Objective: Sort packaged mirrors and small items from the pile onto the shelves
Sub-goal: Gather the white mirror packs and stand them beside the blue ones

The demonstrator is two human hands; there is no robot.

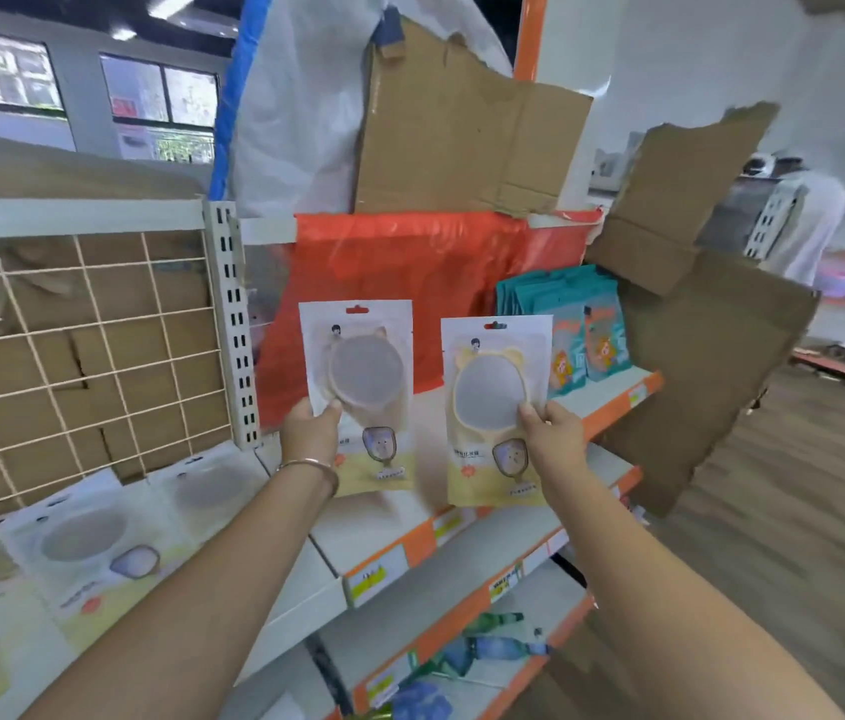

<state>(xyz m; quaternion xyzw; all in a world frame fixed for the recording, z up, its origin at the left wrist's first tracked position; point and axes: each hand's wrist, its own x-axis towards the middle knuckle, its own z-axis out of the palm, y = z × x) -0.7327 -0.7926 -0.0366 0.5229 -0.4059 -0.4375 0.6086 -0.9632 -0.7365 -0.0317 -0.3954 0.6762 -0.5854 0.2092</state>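
My left hand point(310, 427) grips a packaged mirror with a pinkish cat-ear frame point(363, 366), held upright in front of the shelf. A second packaged mirror with a yellow bear-ear frame point(488, 387) is pinched at its right side by my right hand point(555, 439), level with the first. Both packs hang above the white upper shelf point(612, 392). More packaged mirrors point(93, 543) lie in a row on the shelf to the left, below the wire grid.
A stack of teal packets point(571, 324) stands on the upper shelf at right. A red plastic sheet point(425, 262) and torn cardboard point(462, 127) back the shelf. A wire grid panel point(72, 345) fills the left bay. Lower shelves hold blue and green items point(483, 646). A person in white point(805, 226) stands far right.
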